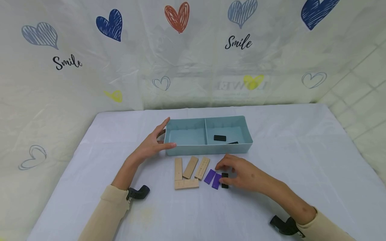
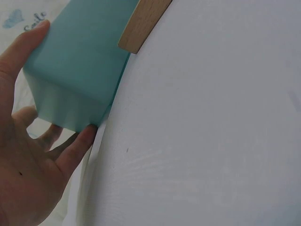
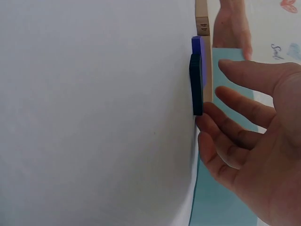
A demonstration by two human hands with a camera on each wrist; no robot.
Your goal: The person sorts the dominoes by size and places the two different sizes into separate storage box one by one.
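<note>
The black block (image 1: 224,185) lies right of two purple blocks (image 1: 209,176), farther from the bench's (image 1: 289,144) back edge than the blue tray (image 1: 190,150). At the block, the right hand's (image 1: 241,174) thumb and fingers stand apart. Best pinch its long sides squarely, sparing the purple neighbour, while the left hand (image 1: 150,145) clasps the tray's left end.

Pale-blue divided box (image 1: 208,150), black block (image 1: 224,175) nearby

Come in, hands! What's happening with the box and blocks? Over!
Left hand gripping blue box. Right hand by black block, not holding it. Two black pieces inside box. Purple blocks close, possibly in the way.
</note>
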